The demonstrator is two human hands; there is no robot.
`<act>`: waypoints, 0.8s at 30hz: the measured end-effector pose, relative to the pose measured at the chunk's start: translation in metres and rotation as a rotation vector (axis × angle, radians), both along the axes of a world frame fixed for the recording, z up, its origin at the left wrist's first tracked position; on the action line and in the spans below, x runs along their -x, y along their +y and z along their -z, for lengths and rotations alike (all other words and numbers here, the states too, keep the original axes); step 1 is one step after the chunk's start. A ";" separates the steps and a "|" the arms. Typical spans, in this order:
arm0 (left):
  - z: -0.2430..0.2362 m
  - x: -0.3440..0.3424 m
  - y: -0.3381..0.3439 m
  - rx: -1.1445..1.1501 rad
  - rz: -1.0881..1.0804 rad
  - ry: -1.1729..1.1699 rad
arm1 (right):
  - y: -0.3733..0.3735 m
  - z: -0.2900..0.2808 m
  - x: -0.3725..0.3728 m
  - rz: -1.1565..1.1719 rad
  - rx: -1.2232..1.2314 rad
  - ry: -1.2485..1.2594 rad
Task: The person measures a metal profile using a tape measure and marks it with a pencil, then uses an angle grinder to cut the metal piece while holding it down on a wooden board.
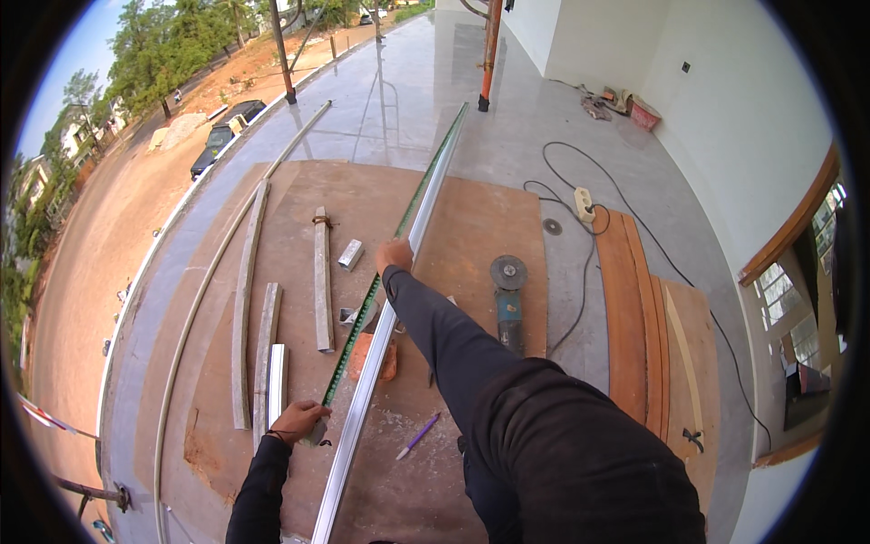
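A long silver metal profile (355, 444) runs from the lower edge far up ahead, across an orange block (373, 357). Along its left side stretches the green blade of a tape measure (424, 186). My left hand (299, 420) is closed around the near end of the tape measure, whose body is mostly hidden by the fingers. Farther up, my right hand (395, 257) is closed on the green blade, against the profile's edge. A purple pen (418, 436) lies right of the profile. An angle grinder (509, 299) rests on the board beyond my right forearm.
Several metal bars (249, 308) and a short square tube (350, 255) lie left on the brown board (489, 208). Wooden planks (630, 308), a power strip (584, 203) and black cable lie right. Scaffold poles (490, 54) stand ahead; the floor's edge drops off left.
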State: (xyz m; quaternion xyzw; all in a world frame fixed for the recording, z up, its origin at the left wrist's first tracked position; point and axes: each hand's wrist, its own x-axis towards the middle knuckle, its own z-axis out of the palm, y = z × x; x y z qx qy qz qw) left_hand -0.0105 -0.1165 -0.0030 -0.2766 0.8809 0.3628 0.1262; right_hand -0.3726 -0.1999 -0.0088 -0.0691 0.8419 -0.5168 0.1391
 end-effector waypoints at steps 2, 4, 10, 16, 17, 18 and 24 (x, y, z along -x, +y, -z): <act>-0.014 0.007 0.008 -0.127 -0.161 -0.060 | 0.002 0.003 0.001 -0.001 0.005 -0.001; -0.008 0.001 0.006 0.022 0.014 -0.003 | 0.001 0.003 0.000 0.008 0.008 -0.011; 0.003 -0.009 0.003 0.107 0.126 0.076 | 0.000 0.002 -0.005 0.007 -0.043 -0.003; 0.003 0.005 0.010 -0.157 -0.188 -0.013 | 0.005 0.005 0.012 -0.024 -0.089 -0.067; -0.006 0.010 0.015 -0.291 -0.358 -0.076 | 0.006 0.004 0.012 -0.030 -0.121 -0.067; -0.012 0.013 0.020 -0.295 -0.423 -0.105 | 0.007 0.002 0.014 -0.037 -0.153 -0.066; -0.025 0.011 0.044 -0.233 -0.541 -0.151 | 0.002 -0.011 0.011 -0.216 -0.327 0.497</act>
